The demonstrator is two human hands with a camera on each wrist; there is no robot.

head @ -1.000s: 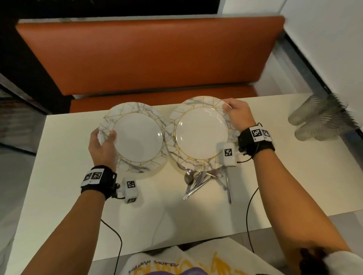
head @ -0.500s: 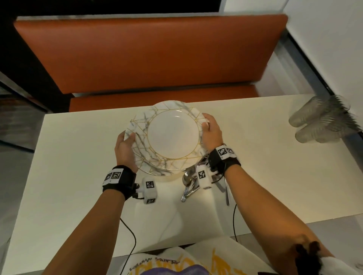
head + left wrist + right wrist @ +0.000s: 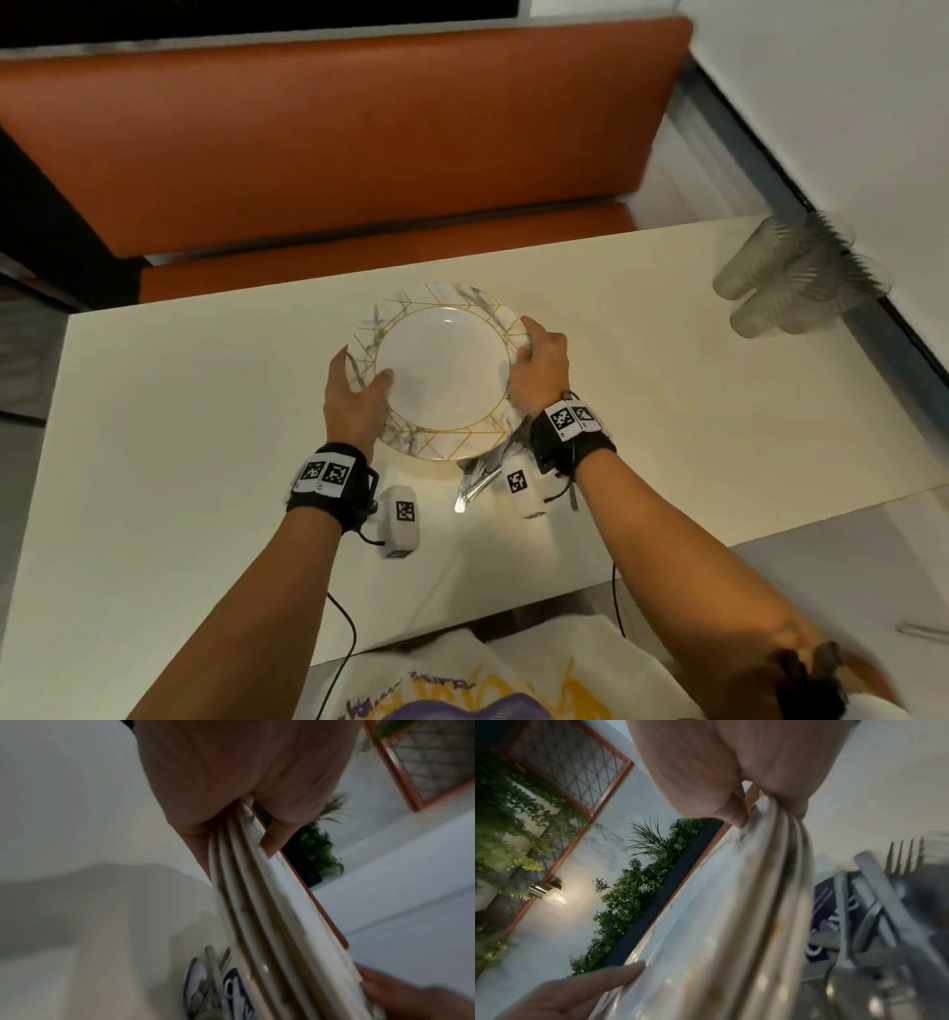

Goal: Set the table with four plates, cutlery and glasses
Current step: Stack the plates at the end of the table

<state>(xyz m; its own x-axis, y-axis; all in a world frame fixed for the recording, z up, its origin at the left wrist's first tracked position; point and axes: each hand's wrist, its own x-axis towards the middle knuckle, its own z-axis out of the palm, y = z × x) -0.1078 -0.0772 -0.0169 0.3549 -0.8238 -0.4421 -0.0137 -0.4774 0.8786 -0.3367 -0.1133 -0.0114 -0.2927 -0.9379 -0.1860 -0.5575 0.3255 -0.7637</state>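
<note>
A stack of white marbled plates (image 3: 441, 370) with gold lines is held between both hands over the middle of the cream table (image 3: 179, 411). My left hand (image 3: 359, 377) grips the stack's left rim, thumb on top. My right hand (image 3: 534, 344) grips its right rim. In the left wrist view several plate edges (image 3: 257, 902) lie pressed together between thumb and fingers. The right wrist view shows the same stack (image 3: 731, 923). A pile of cutlery (image 3: 477, 483) lies on the table just under the near rim, beside my right wrist; forks and spoons (image 3: 875, 902) show there.
Clear glasses (image 3: 791, 277) lie on their sides at the table's far right edge. An orange bench (image 3: 328, 144) runs along the far side. Cables trail from both wristbands over the near edge.
One second ago each hand held plates side by side, apart. The hands came together, the plates merged into one stack, and it now sits centred between both hands.
</note>
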